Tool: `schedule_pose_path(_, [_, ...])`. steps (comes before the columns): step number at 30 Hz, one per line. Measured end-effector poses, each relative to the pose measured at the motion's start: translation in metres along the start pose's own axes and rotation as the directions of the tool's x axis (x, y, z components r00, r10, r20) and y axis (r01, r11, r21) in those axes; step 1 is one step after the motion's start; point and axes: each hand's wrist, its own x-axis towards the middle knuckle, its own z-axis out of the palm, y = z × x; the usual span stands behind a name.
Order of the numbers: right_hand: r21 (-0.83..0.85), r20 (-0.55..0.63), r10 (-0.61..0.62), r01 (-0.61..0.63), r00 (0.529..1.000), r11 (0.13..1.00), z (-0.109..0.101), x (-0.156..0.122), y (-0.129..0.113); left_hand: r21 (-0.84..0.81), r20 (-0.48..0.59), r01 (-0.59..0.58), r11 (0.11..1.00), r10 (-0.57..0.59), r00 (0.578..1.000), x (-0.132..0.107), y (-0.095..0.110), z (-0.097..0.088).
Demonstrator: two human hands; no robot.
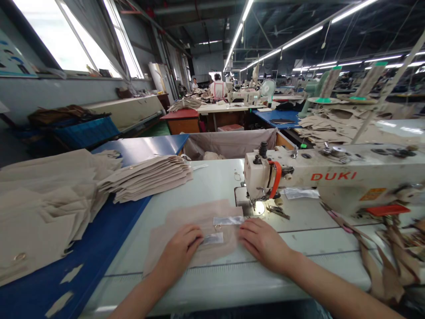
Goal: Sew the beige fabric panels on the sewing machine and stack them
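Observation:
A beige fabric piece [199, 215] lies blurred on the pale sewing table, left of the machine's needle area. Two shiny translucent strips rest on it: an upper strip [227, 220] and a lower strip [214, 239], with a small metal ring [218, 227] between them. My left hand [184, 246] is closed at the lower strip's left end, thumb and fingers together. At the fabric's right edge, my right hand [262, 243] has its fingers together and bent, fingertips on the cloth beside the upper strip's end. The sewing machine [265, 177] has its lamp lit.
Stacked beige pieces [149, 177] and a larger pile [43, 199] lie left, partly on a blue board [126, 239]. Scissors [338, 219] and fabric strips [381, 261] are right. Another translucent strip [301, 193] rests by the machine; a lined bin [229, 141] stands behind.

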Motion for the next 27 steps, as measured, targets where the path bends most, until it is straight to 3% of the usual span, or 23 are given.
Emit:
schedule_pose_path(5, [0.001,0.116,0.165,-0.166,0.979,0.986,0.012,0.038,-0.026,0.000,-0.021,-0.034,0.999,0.034,0.999,-0.001,0.002,0.001])
schedule_pose_path(10, [0.031,0.203,0.275,-0.287,0.940,0.957,0.028,0.057,-0.032,0.022,-0.007,0.037,0.999,-0.037,0.999,-0.012,0.001,0.000])
schedule_pose_path(16, [-0.077,0.204,0.202,-0.190,0.958,0.979,0.036,0.057,-0.029,0.106,0.102,0.045,0.993,-0.056,0.993,-0.040,-0.012,0.000])
schedule_pose_path(19, [-0.127,0.212,0.165,-0.141,0.963,0.982,0.041,0.058,-0.030,0.116,0.096,0.073,0.991,-0.084,0.992,-0.045,-0.016,-0.002])
schedule_pose_path(23, [0.033,0.149,0.207,-0.214,0.967,0.976,0.036,0.054,-0.032,0.099,0.063,0.093,0.991,-0.100,0.993,-0.044,-0.011,-0.005])
schedule_pose_path(27, [0.360,0.114,0.300,-0.321,0.947,0.876,0.014,0.038,-0.029,0.097,0.054,0.129,0.987,-0.134,0.989,-0.042,-0.006,-0.006])
